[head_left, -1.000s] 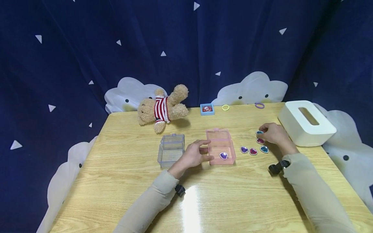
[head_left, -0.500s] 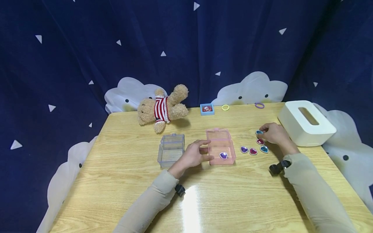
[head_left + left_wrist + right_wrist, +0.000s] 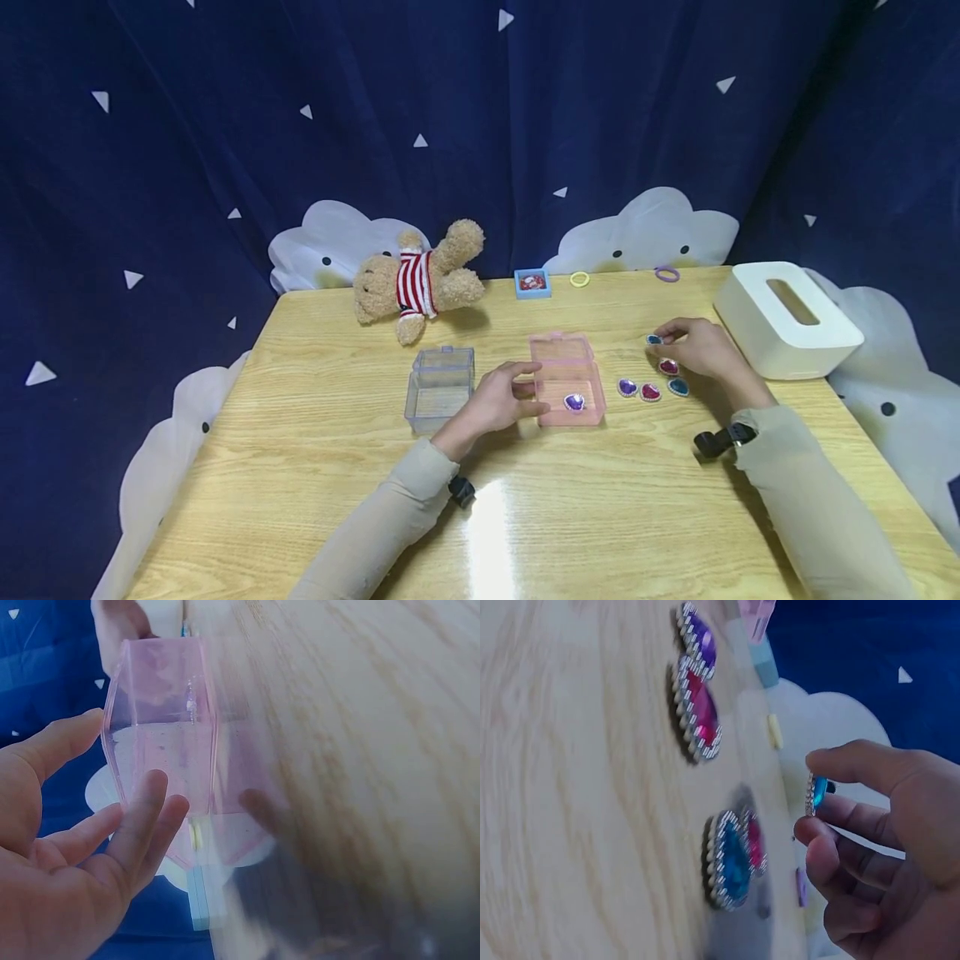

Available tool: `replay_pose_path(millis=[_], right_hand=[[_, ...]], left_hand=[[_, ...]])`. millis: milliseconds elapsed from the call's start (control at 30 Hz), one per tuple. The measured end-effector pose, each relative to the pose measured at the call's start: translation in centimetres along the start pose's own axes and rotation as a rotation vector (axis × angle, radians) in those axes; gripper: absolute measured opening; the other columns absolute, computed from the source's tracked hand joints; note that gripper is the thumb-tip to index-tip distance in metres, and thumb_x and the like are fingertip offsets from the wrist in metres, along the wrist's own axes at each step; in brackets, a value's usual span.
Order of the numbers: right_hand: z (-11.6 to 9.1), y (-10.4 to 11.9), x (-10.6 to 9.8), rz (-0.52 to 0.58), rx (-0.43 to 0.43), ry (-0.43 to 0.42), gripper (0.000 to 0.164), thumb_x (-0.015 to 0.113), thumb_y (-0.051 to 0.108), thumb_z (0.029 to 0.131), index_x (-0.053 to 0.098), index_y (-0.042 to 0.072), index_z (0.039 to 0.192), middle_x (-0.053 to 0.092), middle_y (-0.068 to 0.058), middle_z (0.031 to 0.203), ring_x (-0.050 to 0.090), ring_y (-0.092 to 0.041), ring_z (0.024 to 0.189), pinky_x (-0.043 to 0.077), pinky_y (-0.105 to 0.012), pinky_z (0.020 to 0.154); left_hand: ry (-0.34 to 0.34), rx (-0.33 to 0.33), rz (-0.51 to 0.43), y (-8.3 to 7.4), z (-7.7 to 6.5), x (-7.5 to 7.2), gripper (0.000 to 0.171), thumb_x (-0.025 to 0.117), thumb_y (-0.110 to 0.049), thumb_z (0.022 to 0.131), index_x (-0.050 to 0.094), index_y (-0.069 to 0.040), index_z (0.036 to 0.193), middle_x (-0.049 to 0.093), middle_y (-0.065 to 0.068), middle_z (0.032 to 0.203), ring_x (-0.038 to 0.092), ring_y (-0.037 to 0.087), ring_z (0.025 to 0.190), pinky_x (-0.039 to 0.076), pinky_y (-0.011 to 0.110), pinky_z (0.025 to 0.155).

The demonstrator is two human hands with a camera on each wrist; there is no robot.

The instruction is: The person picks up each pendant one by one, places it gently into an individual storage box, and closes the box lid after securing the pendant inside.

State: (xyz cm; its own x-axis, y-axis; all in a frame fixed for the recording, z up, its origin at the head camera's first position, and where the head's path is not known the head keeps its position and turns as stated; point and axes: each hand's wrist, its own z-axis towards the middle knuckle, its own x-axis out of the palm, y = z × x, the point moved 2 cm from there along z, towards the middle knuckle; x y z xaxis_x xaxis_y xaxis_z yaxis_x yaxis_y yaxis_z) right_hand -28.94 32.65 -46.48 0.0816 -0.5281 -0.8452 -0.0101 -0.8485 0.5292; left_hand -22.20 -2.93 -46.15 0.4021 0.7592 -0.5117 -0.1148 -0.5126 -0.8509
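Note:
My right hand (image 3: 697,348) pinches a blue heart-shaped gem (image 3: 820,790) with a silvery beaded edge between thumb and fingertips, above the table. Below it on the wood lie a purple heart gem (image 3: 627,387), two red heart gems (image 3: 650,392) and another blue one (image 3: 678,387). A clear pink box (image 3: 553,380) stands with its lid raised, a purple heart gem (image 3: 574,402) lying inside. Against the box's left side my left hand (image 3: 498,400) rests with fingers spread; in the left wrist view its fingertips (image 3: 155,780) are right at the pink wall.
Left of the pink box is a clear grey-blue box (image 3: 438,400), lid up. A teddy bear (image 3: 416,283) in a striped shirt lies at the back. Farther right are a small blue square box (image 3: 532,283), yellow ring (image 3: 579,279), purple ring (image 3: 667,274) and white tissue box (image 3: 787,325).
My right hand has lifted the blue heart gem from beside the upper red one and moved it a little left. My left hand stays at the pink box.

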Motion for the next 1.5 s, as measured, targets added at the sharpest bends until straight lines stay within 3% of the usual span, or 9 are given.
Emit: replay_pose_path(millis=[333, 767, 1233, 1500], right_hand=[[-1.2, 3.0, -0.2, 0.064, -0.090, 0.038, 0.038, 0.072, 0.037, 0.090, 0.069, 0.011, 0.118, 0.068, -0.010, 0.106, 0.060, -0.018, 0.073, 0.049, -0.027, 0.056], [-2.6, 6.6, 0.6, 0.074, -0.215, 0.063, 0.028, 0.075, 0.030, 0.089, 0.072, 0.014, 0.112, 0.072, -0.006, 0.104, 0.058, -0.018, 0.081, 0.047, -0.028, 0.069], [-3.9, 10.0, 2.6, 0.113, -0.348, 0.170, 0.026, 0.078, 0.020, 0.085, 0.074, 0.017, 0.111, 0.073, -0.005, 0.103, 0.053, -0.009, 0.056, 0.045, -0.026, 0.045], [-4.1, 11.0, 3.7, 0.104, -0.422, 0.211, 0.025, 0.081, 0.025, 0.084, 0.074, 0.021, 0.108, 0.075, 0.004, 0.098, 0.056, -0.007, 0.064, 0.046, -0.022, 0.054]], left_hand=[[-0.007, -0.001, -0.004, 0.1, -0.1, 0.0, 0.070, 0.083, -0.022, 0.082, 0.052, -0.017, 0.145, 0.055, 0.009, 0.144, 0.067, 0.024, 0.117, 0.059, 0.030, 0.091], [-0.008, 0.001, 0.011, 0.1, -0.1, 0.0, 0.069, 0.083, -0.023, 0.083, 0.053, -0.018, 0.145, 0.055, 0.009, 0.143, 0.068, 0.023, 0.116, 0.059, 0.032, 0.092], [-0.008, 0.001, -0.006, 0.1, -0.1, 0.0, 0.069, 0.083, -0.022, 0.082, 0.053, -0.017, 0.144, 0.055, 0.008, 0.143, 0.068, 0.023, 0.116, 0.059, 0.032, 0.091], [-0.008, -0.010, -0.017, 0.1, -0.1, 0.0, 0.069, 0.083, -0.022, 0.082, 0.053, -0.018, 0.144, 0.056, 0.007, 0.142, 0.068, 0.023, 0.116, 0.059, 0.031, 0.090]])
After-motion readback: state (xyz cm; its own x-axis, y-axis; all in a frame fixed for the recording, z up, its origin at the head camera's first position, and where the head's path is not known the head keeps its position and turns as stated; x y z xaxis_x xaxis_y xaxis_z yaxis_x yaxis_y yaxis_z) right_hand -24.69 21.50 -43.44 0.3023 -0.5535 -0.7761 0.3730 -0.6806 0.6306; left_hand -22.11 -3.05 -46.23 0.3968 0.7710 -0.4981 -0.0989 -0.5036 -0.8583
